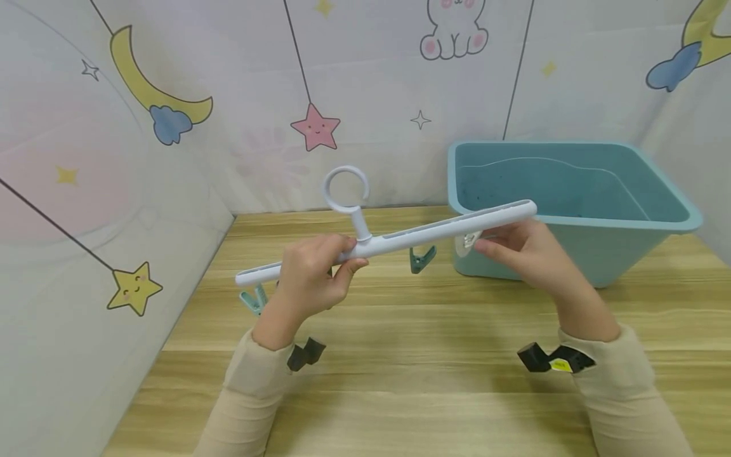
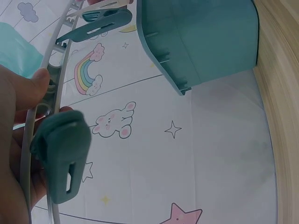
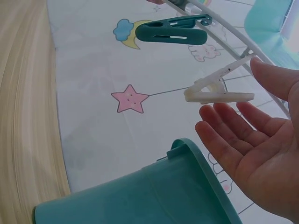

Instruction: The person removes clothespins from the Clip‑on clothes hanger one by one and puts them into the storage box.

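Observation:
My left hand (image 1: 311, 270) grips a white clip hanger (image 1: 451, 227) near its middle, just below the round hook (image 1: 346, 168). The bar tilts up toward the right. My right hand (image 1: 531, 254) is at the raised end, thumb and fingers on the two legs of a white clip (image 3: 219, 97) hanging there. Dark green clips hang from the bar: one (image 1: 422, 260) between the hands, another (image 2: 65, 158) close to my left fingers. A lighter green clip (image 1: 254, 299) hangs at the low left end. My left hand hides part of the bar.
A large blue-green tub (image 1: 617, 254) stands at the right, behind my right hand. The wood-grain table (image 1: 434, 393) lies under both hands. A pale printed curtain (image 1: 377, 76) with stars and moons hangs behind and at the sides.

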A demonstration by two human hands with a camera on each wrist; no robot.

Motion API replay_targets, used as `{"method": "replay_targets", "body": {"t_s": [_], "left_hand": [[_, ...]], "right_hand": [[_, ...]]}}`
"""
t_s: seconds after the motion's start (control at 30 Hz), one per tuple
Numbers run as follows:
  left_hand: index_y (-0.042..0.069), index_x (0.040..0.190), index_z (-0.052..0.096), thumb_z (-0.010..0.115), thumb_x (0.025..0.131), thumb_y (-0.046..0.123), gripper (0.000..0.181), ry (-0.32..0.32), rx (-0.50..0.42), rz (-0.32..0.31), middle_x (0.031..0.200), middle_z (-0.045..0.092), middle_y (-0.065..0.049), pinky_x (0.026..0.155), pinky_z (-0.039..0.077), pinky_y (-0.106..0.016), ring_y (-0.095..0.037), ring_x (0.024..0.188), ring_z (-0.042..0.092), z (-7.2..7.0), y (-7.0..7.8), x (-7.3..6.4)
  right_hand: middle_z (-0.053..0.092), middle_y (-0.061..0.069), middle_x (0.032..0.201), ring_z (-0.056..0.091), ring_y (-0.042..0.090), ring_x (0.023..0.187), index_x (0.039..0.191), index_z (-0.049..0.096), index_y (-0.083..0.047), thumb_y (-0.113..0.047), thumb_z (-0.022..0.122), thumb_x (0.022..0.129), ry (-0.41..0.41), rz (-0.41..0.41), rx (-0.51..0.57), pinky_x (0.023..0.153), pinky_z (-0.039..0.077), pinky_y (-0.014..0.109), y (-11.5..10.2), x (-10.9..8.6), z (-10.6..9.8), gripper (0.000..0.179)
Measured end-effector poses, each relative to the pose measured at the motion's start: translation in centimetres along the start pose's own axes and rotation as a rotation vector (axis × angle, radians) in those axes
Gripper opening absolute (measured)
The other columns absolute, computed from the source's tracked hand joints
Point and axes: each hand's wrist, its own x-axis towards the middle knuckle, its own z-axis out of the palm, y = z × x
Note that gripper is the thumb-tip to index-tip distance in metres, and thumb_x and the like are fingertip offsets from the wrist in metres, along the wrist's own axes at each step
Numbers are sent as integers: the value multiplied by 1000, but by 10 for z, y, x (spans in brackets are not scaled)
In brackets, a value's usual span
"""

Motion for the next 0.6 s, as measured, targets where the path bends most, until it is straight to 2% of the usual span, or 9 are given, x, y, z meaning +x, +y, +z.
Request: {"method": "replay_targets", "body": {"t_s": [0.23,0.37,0.6], "left_hand": [[2,84,59,55,98,34,36,-1,-13,4,69,66,-7,39,36,-26,-13,46,48,1,1,0],[2,85,59,55,98,34,35,-3,-21,4,69,66,-7,40,36,-25,-13,46,47,1,2,0],[2,85,59,55,98,34,35,-7,-28,8,70,66,-7,39,34,-25,-12,47,46,2,3,0]], "right_hand": [[67,-1,104,64,8,93,117,64,-19,6,62,89,-36,-30,105,80,52,19,3,2,2,37],[67,-3,101,61,9,87,117,64,-18,6,62,89,-55,-32,108,74,52,19,5,3,3,37],[70,7,97,61,14,88,111,65,-5,6,60,91,-105,-47,97,76,51,22,7,4,5,24]]}}
